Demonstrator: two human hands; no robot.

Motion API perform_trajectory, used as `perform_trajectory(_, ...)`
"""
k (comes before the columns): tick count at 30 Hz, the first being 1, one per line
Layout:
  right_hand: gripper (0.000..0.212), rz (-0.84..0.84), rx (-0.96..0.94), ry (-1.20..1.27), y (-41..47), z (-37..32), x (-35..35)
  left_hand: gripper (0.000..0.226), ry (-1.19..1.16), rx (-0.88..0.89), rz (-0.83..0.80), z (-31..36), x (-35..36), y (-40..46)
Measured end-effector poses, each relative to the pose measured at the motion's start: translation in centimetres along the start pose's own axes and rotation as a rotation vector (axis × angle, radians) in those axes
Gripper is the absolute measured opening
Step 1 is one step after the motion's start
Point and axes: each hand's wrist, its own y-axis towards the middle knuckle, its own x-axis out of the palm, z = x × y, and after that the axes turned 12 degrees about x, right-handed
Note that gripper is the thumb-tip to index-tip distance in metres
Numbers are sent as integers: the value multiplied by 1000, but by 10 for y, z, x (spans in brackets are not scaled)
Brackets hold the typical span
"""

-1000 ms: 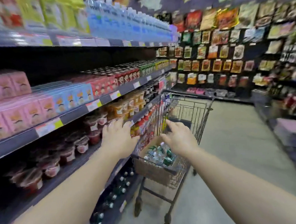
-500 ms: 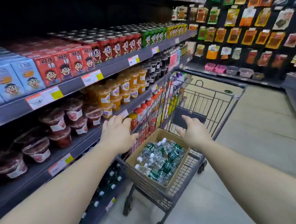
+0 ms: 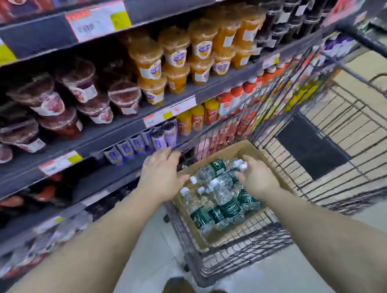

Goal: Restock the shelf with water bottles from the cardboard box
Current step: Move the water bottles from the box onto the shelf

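Where two hands [image 3: 161, 177] reach, one cardboard box [image 3: 243, 149] sits.

We are seeing the cart [image 3: 235, 259] standing on the floor [image 3: 137, 259], just right of the shelves [image 3: 114, 133]. The box [image 3: 247, 150] is sitting in the cart's near end, with the bottles [image 3: 219, 196] lying inside it. Our left hand [image 3: 161, 176] is hovering over the box's left edge, our right hand [image 3: 256, 175] over the bottles. Cups [image 3: 174, 60] are standing on a shelf above.
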Motion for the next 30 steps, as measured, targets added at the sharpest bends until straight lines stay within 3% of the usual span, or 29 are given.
perform_trajectory(8,59,-202,70,-76,63,13,84,76,-184,-14,-77,-9,64,29)
perform_trajectory(15,86,-338,136,-110,124,40,152,76,-239,-60,-126,-5,132,53)
perform_trajectory(19,74,-430,129,-95,134,49,161,77,-246,-109,-170,3,155,63)
perform_trajectory(21,79,-437,62,-73,133,52,151,78,-249,-108,-182,12,156,64)
perform_trajectory(25,73,-479,-8,276,115,48,107,91,-322,-98,-276,33,151,61)
perform_trajectory(27,66,-565,-38,452,103,42,87,102,-492,-136,-318,45,148,60)
perform_trajectory(30,54,-707,-12,651,97,45,71,75,-813,-290,-243,55,149,61)
